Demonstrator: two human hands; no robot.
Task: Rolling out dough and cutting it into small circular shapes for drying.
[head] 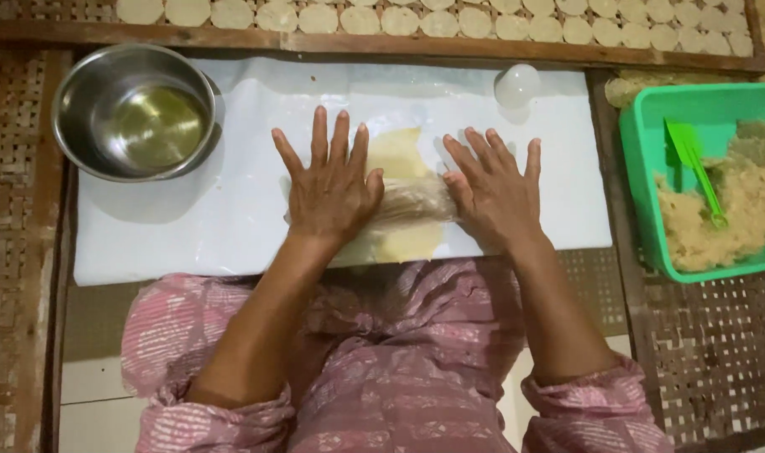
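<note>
Woven bamboo matting [718, 352] carries a white plastic sheet [231, 210] with a roll of dough under two flat hands.

Far along runs a wooden tray of round discs [483, 21]; at right a green tub of crumbly mix [651, 168] with a green spatula [693, 168], at left a steel bowl of oil [135, 109]. Left hand [332, 189] and right hand [496, 189] press the plastic-wrapped dough roll [412, 205] at centre, fingers spread wide, gripping nothing. Uneven pressure could tear the thin yellow dough sheet [395, 151].
</note>
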